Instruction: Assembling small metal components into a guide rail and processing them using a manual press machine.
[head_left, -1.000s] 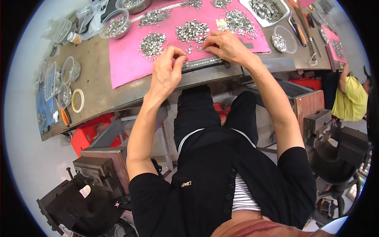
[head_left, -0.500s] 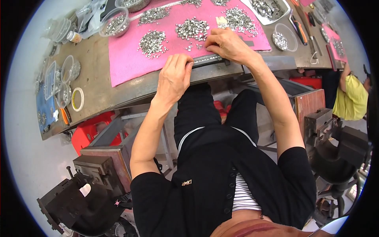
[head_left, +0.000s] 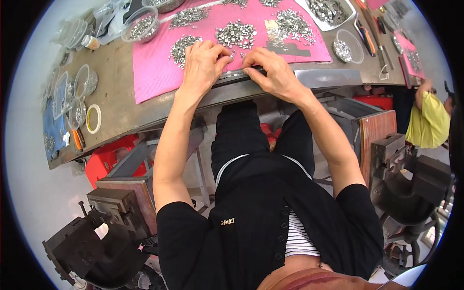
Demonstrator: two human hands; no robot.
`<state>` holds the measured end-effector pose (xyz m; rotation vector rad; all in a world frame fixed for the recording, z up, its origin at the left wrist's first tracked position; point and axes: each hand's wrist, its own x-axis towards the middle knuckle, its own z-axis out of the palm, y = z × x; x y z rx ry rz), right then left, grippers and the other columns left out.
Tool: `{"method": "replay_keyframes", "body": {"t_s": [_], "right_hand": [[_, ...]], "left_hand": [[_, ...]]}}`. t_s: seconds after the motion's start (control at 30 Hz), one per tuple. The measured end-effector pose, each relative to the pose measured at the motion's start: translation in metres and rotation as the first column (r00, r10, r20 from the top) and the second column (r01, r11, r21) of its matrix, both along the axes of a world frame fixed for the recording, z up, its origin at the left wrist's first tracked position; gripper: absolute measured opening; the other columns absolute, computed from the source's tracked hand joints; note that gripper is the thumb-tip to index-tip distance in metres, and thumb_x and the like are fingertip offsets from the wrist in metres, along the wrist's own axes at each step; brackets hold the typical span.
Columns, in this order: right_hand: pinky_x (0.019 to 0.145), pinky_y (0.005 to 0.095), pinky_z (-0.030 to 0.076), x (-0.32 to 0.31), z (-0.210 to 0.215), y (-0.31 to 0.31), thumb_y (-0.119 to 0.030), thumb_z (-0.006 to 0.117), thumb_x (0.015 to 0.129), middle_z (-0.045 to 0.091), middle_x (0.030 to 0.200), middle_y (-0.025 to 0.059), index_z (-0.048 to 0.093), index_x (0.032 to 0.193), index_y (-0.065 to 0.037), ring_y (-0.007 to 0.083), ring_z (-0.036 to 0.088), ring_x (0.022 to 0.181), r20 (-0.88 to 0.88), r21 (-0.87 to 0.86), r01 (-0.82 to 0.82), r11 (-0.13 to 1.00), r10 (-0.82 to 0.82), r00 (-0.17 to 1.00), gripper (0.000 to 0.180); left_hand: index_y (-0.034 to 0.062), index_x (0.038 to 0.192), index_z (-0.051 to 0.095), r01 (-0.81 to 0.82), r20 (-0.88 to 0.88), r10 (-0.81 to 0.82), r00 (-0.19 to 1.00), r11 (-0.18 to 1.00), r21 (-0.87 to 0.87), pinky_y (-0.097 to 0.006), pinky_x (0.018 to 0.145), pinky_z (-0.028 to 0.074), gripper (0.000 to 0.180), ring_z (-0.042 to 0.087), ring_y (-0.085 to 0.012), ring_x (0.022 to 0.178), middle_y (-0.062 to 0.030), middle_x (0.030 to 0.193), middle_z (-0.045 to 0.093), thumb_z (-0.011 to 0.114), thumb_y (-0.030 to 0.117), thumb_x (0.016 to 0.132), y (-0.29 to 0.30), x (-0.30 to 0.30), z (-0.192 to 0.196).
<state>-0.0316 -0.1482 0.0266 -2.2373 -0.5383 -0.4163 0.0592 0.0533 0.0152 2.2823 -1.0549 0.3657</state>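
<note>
A dark narrow bar (head_left: 231,75) lies along the near edge of the pink mat (head_left: 154,79), with a row of small shiny pieces on it. My left hand (head_left: 202,65) bends over the mat just beyond the bar's left part. Its thumb and forefinger close together beside a few loose metal bits; anything between them is too small to make out. My right hand (head_left: 273,72) is over the bar's right part, fingers curled and fingertips down at the row. Whatever it pinches is hidden. Beyond my hands sit piles of small metal pieces (head_left: 235,35).
A grey flat strip (head_left: 289,50) lies right of my hands near thin pins. Clear tubs (head_left: 348,46) of metal parts, a white tray (head_left: 328,13) and orange-handled pliers (head_left: 368,41) stand around. At left is a tape roll (head_left: 94,119). Another person (head_left: 429,121) works at far right.
My right hand has come left and nearer, down to the bar, uncovering the grey strip and pins. My left hand has moved away from me, off the bar and over the mat.
</note>
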Motion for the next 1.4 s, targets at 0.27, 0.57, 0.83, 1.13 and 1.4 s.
{"method": "replay_keyframes", "body": {"t_s": [0.27,0.57,0.83,1.13,1.4], "right_hand": [[0.076,0.0374,0.047,-0.005,-0.011,0.009,-0.006,0.073,0.085,0.064,0.09,0.0086,0.065,0.093,-0.004,0.0274,0.06,0.084,0.129,-0.058,0.087,0.994,-0.079,0.989,0.012],[0.077,0.0373,0.045,-0.006,-0.013,0.017,-0.005,0.075,0.082,0.062,0.09,0.0074,0.065,0.092,-0.005,0.0268,0.059,0.085,0.211,-0.113,0.157,0.981,-0.13,0.969,0.014],[0.081,0.0371,0.044,-0.007,-0.014,0.023,-0.007,0.074,0.08,0.063,0.09,0.005,0.066,0.093,-0.008,0.0245,0.06,0.086,0.362,-0.239,0.242,0.941,-0.145,0.921,0.015],[0.082,0.037,0.043,0.001,-0.003,0.003,-0.012,0.072,0.086,0.064,0.091,0.0036,0.07,0.094,-0.01,0.0235,0.061,0.087,0.212,-0.27,0.045,0.962,0.013,0.977,0.009],[0.08,0.0414,0.045,0.037,-0.008,-0.015,-0.016,0.072,0.086,0.065,0.086,0.0068,0.074,0.095,-0.009,0.0273,0.063,0.086,0.129,-0.331,0.126,0.935,-0.088,0.988,0.011]], "left_hand": [[0.0104,0.089,0.075,0.009,-0.028,-0.009,1.0,1.0,0.003,-0.044,0.093,0.038,0.014,0.059,-0.026,0.094,-0.0047,0.088,0.065,0.077,0.023,0.084,0.003,0.0,0.001],[0.0116,0.094,0.072,0.007,0.077,-0.014,0.997,0.996,0.085,-0.043,0.093,0.039,0.011,0.061,-0.0248,0.094,-0.0036,0.09,0.065,0.072,0.022,0.089,0.002,0.006,-0.004],[0.0118,0.092,0.073,0.016,0.084,-0.016,0.996,1.0,0.009,-0.047,0.096,0.037,0.009,0.061,-0.0259,0.096,-0.0053,0.089,0.065,0.074,0.018,0.086,-0.002,0.005,-0.006],[0.0101,0.092,0.072,-0.009,0.036,0.009,0.999,1.0,0.001,-0.045,0.095,0.037,0.009,0.061,-0.0262,0.094,-0.0048,0.088,0.064,0.073,0.017,0.086,0.002,0.003,-0.008],[0.0006,0.097,0.062,-0.067,-0.418,-0.104,0.903,0.925,-0.373,-0.043,0.071,0.049,0.01,0.062,-0.0333,0.075,-0.0138,0.083,0.066,0.066,0.004,0.089,-0.003,-0.036,0.008]]}}
